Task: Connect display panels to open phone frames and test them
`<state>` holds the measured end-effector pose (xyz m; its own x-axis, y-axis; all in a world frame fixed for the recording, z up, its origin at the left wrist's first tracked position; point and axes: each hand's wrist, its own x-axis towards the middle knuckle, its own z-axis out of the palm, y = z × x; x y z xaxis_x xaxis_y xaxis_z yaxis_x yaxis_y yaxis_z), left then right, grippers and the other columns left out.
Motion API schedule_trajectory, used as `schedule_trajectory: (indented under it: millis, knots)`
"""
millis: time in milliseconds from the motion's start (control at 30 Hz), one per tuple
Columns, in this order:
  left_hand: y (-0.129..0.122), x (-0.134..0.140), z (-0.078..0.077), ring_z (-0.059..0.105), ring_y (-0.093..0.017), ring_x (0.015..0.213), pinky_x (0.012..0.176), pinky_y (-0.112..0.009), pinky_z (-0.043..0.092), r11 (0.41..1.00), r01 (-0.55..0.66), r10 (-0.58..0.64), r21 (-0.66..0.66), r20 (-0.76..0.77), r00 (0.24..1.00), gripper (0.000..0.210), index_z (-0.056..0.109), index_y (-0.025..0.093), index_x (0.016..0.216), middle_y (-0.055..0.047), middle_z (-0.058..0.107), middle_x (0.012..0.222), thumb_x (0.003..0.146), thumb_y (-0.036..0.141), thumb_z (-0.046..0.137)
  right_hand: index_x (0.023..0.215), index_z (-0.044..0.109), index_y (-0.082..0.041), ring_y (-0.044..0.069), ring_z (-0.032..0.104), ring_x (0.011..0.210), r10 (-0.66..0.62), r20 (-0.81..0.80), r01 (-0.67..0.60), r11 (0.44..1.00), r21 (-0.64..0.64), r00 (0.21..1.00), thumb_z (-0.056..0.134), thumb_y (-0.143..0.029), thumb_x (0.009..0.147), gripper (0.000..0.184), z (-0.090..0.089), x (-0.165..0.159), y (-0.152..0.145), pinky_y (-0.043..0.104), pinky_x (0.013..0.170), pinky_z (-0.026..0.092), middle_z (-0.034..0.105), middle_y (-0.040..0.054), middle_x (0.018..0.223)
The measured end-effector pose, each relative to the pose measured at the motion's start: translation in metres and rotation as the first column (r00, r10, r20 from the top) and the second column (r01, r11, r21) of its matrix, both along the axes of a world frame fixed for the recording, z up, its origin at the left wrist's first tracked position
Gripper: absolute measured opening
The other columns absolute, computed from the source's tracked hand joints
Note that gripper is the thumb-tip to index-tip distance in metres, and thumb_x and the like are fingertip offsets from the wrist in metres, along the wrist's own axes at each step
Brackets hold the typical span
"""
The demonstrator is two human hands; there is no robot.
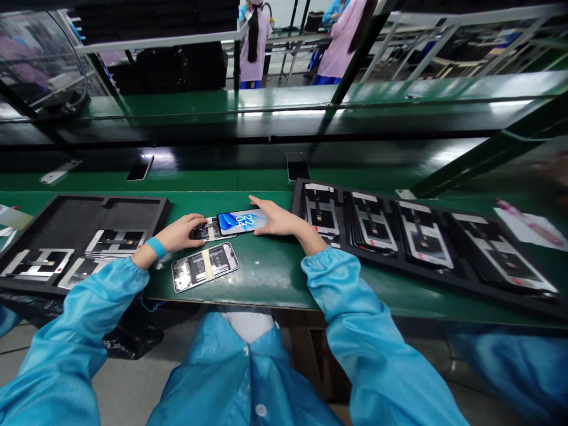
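Observation:
My right hand [279, 218] grips the right end of a phone screen [237, 222], which is lit blue and white with large digits. Under and left of the screen lies an opened phone body [205, 231], its inner parts showing. Curled over the left end of that body are the fingers of my left hand [181, 232], with a blue band at the wrist. Just in front of both, a second opened phone body [205, 266] rests on the green bench, a pale strip across its middle.
A black foam tray [110, 203] with several screen parts stands at left. Another long black tray [428, 278] at right holds stacks of screen parts. Dark phones [297, 166] lie along the back ledge. A green post [479, 145] slants up at right. People in pink work beyond.

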<state>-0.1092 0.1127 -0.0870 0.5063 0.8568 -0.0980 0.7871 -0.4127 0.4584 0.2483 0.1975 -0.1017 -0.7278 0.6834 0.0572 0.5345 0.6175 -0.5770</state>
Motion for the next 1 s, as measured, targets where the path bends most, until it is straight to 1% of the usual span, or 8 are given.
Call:
schedule_trajectory:
  millis: [67, 167, 267, 367, 467, 633, 867, 1000]
  knots:
    - [0.0, 0.0, 0.001, 0.05, -0.031, 0.134, 0.114, -0.045, 0.043, 1.0, 0.003, -0.003, 0.007, 0.018, 1.0, 0.067, 0.051, 0.015, 0.143, -0.018, 0.049, 0.146, 0.085, 0.048, 0.065, 0.159, 0.038, -0.023, 0.036, 0.041, 0.145, -0.006, -0.03, 0.008, 0.997, 0.075, 1.0, 0.072, -0.056, 0.086, 0.087, 0.004, -0.003, -0.003, 0.058, 0.119, 0.035, 0.042, 0.0159, 0.159]
    - [-0.001, 0.0, 0.001, 0.052, -0.031, 0.132, 0.112, -0.044, 0.045, 1.0, 0.001, -0.001, 0.014, 0.027, 1.0, 0.067, 0.05, 0.019, 0.143, -0.016, 0.051, 0.145, 0.085, 0.048, 0.066, 0.134, 0.068, -0.027, 0.037, 0.043, 0.142, -0.005, 0.046, -0.004, 0.979, 0.206, 0.999, 0.064, -0.057, 0.092, 0.052, 0.009, -0.005, -0.008, 0.058, 0.118, 0.035, 0.052, 0.0112, 0.151]
    - [-0.001, 0.0, 0.002, 0.052, -0.031, 0.132, 0.112, -0.044, 0.045, 1.0, -0.004, 0.003, 0.011, 0.023, 1.0, 0.067, 0.05, 0.019, 0.143, -0.015, 0.052, 0.144, 0.085, 0.048, 0.066, 0.112, 0.08, -0.026, 0.038, 0.046, 0.138, -0.074, 0.146, 0.026, 0.951, 0.308, 0.986, 0.06, -0.056, 0.095, 0.041, 0.014, 0.002, -0.007, 0.057, 0.117, 0.036, 0.061, 0.0104, 0.142]
    - [-0.001, 0.001, 0.002, 0.052, -0.031, 0.133, 0.112, -0.045, 0.045, 1.0, -0.006, 0.005, 0.007, 0.029, 1.0, 0.067, 0.049, 0.018, 0.143, -0.016, 0.051, 0.144, 0.085, 0.048, 0.066, 0.097, 0.082, -0.022, 0.035, 0.055, 0.127, -0.207, 0.149, 0.131, 0.904, 0.406, 0.967, 0.046, -0.053, 0.101, 0.048, 0.016, 0.015, -0.001, 0.055, 0.112, 0.04, 0.068, 0.0126, 0.128]
    - [-0.001, 0.002, 0.004, 0.051, -0.031, 0.133, 0.114, -0.045, 0.043, 1.0, -0.005, 0.006, -0.005, 0.033, 0.999, 0.068, 0.049, 0.016, 0.143, -0.017, 0.052, 0.144, 0.085, 0.048, 0.065, 0.102, 0.08, -0.019, 0.032, 0.061, 0.116, -0.295, 0.11, 0.225, 0.88, 0.418, 0.949, 0.038, -0.047, 0.105, 0.05, 0.014, 0.026, 0.008, 0.051, 0.105, 0.046, 0.072, 0.0135, 0.116]
    - [-0.003, 0.001, 0.004, 0.051, -0.031, 0.134, 0.115, -0.044, 0.043, 1.0, -0.009, 0.009, -0.006, 0.038, 0.999, 0.068, 0.048, 0.016, 0.144, -0.017, 0.05, 0.145, 0.088, 0.051, 0.063, 0.101, 0.076, -0.017, 0.029, 0.064, 0.11, -0.329, 0.094, 0.277, 0.894, 0.353, 0.94, 0.032, -0.041, 0.107, 0.05, 0.007, 0.026, 0.012, 0.044, 0.101, 0.047, 0.074, 0.0129, 0.111]
    - [-0.004, -0.001, 0.0, 0.051, -0.032, 0.132, 0.114, -0.046, 0.044, 1.0, -0.007, 0.005, 0.024, 0.07, 0.998, 0.066, 0.049, 0.018, 0.144, -0.016, 0.049, 0.144, 0.088, 0.051, 0.064, 0.113, 0.071, -0.017, 0.03, 0.065, 0.107, -0.354, 0.108, 0.301, 0.892, 0.338, 0.929, 0.025, -0.038, 0.108, 0.05, 0.009, 0.021, 0.008, 0.042, 0.096, 0.046, 0.074, 0.0123, 0.113]
    - [-0.004, -0.004, -0.001, 0.054, -0.032, 0.126, 0.109, -0.048, 0.047, 0.999, -0.017, 0.015, 0.044, 0.052, 0.999, 0.064, 0.054, 0.018, 0.14, -0.016, 0.052, 0.136, 0.087, 0.052, 0.066, 0.11, 0.07, -0.018, 0.028, 0.065, 0.104, -0.358, 0.122, 0.3, 0.893, 0.336, 0.926, 0.026, -0.036, 0.109, 0.048, 0.01, 0.021, 0.007, 0.038, 0.092, 0.043, 0.074, 0.0105, 0.109]
